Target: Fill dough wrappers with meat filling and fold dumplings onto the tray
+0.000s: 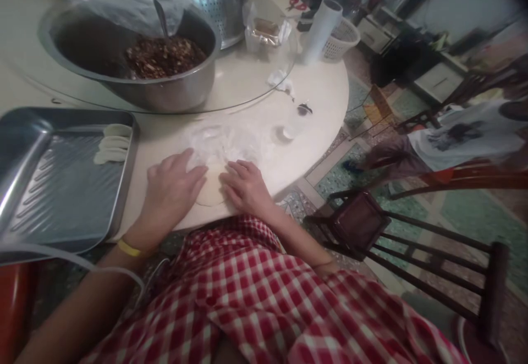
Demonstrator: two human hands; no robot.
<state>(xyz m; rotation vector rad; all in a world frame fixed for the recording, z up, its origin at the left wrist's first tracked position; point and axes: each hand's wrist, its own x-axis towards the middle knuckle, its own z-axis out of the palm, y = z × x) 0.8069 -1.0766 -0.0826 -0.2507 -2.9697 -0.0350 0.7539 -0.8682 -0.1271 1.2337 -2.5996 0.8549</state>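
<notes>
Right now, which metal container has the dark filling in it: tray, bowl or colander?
The big metal bowl on the glass turntable, with a spoon handle sticking out. The tray holds only pale folded dumplings; the colander stands behind the bowl.

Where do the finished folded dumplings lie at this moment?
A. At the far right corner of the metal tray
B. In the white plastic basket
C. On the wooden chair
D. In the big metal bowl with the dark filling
A: three pale folded dumplings lie in a row at the far right corner of the metal tray, left of the left hand.
</notes>
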